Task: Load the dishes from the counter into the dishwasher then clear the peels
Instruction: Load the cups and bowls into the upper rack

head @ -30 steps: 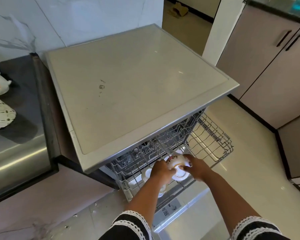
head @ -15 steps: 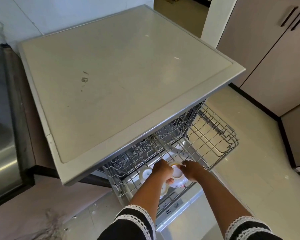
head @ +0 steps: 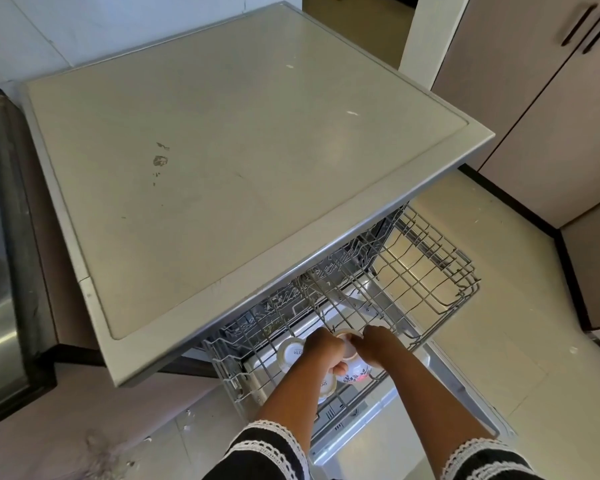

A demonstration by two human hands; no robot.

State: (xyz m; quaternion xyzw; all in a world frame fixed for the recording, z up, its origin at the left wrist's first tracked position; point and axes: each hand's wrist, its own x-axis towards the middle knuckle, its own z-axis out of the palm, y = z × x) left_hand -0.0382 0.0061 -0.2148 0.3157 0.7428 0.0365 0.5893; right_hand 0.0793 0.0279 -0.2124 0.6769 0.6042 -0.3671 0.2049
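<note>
Bright daylight floods the scene; the floor (head: 471, 327) glows pale yellow where light passes through the wire rack (head: 426, 271), which casts thin grid shadows. The dishwasher top (head: 222, 150) is evenly lit with a soft sheen. Its cavity under the overhang lies in shadow. Wide-angle distortion bends the cabinet (head: 541, 98) edges; focus softens at the corners

- dishwasher top (head: 243, 174) overhangs the back half of the pulled-out wire rack (head: 440, 289), so you can only reach in from the front
- right side of the rack is open wire, plenty of room
- left front is crowded: 2 upturned dishes (head: 290, 353) plus both hands (head: 326, 351) on a cup (head: 355, 370)
</note>
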